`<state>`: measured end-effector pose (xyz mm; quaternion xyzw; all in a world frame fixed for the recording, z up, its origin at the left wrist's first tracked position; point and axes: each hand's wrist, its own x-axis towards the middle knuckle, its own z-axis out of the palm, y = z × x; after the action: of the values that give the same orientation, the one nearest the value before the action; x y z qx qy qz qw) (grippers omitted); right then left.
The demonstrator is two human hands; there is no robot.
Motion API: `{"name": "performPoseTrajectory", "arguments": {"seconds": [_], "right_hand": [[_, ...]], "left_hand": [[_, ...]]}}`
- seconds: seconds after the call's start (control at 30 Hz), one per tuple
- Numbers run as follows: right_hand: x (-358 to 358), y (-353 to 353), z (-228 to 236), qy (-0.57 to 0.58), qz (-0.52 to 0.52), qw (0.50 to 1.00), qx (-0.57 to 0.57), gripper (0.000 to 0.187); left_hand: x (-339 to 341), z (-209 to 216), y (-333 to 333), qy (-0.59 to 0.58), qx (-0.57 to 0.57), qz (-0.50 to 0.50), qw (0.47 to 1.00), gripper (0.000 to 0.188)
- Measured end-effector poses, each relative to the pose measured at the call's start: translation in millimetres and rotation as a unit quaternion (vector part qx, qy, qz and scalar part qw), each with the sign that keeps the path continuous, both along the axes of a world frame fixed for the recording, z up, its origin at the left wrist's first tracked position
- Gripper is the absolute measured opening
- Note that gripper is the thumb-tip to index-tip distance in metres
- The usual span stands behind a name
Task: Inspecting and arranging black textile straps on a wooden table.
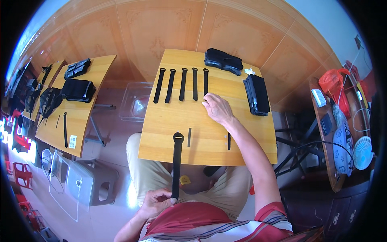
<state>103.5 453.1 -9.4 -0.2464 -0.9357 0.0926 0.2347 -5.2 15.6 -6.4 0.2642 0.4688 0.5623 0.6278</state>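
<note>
My left hand, low near my lap, pinches the lower end of a black hook-and-loop strap. That strap stands up in front of the table edge, its slotted, rounded head at the top. Several similar black straps lie side by side on the wooden table, slotted heads toward the wall. My right hand is over the near end of the rightmost strap in that row, fingers closed on it; the fingertips partly hide that end. Two short dark strips, one grey-black and one black, lie near the front edge.
At the table's back right are a black folded bundle and a black stack, with a white scrap between them. Another table with black items stands left, above a grey stool. A side table with a fan is right.
</note>
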Motion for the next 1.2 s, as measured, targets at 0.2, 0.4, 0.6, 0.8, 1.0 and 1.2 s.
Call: {"name": "performPoseTrajectory", "arguments": {"seconds": [0.2,0.4,0.6,0.8,1.0,1.2], "right_hand": [[14.7,-10.8,0.9,0.033,0.003,0.999,0.018,0.023],[27.5,-101.0,35.1,0.125,-0.011,0.965,-0.23,0.024],[43.8,-219.2,53.1,0.24,0.125,0.701,-0.66,0.019],[62.9,-210.3,70.1,0.258,0.125,0.652,-0.702,0.011],[75.9,-214.9,59.6,0.288,0.176,0.621,-0.708,0.023],[78.9,-219.7,57.2,0.283,0.198,0.588,-0.731,0.028]], "left_hand": [[2.1,3.4,5.3,0.016,0.012,0.008,1.0,0.011],[10.4,22.0,16.7,0.046,0.024,0.047,0.998,0.011],[17.5,38.3,50.9,0.153,0.017,0.061,0.986,0.011],[21.9,47.9,80.7,-0.065,0.107,0.003,0.992,0.017],[30.0,44.0,81.3,-0.157,0.139,-0.026,0.977,0.017],[30.8,46.7,71.8,-0.139,0.164,-0.058,0.975,0.017]]}}
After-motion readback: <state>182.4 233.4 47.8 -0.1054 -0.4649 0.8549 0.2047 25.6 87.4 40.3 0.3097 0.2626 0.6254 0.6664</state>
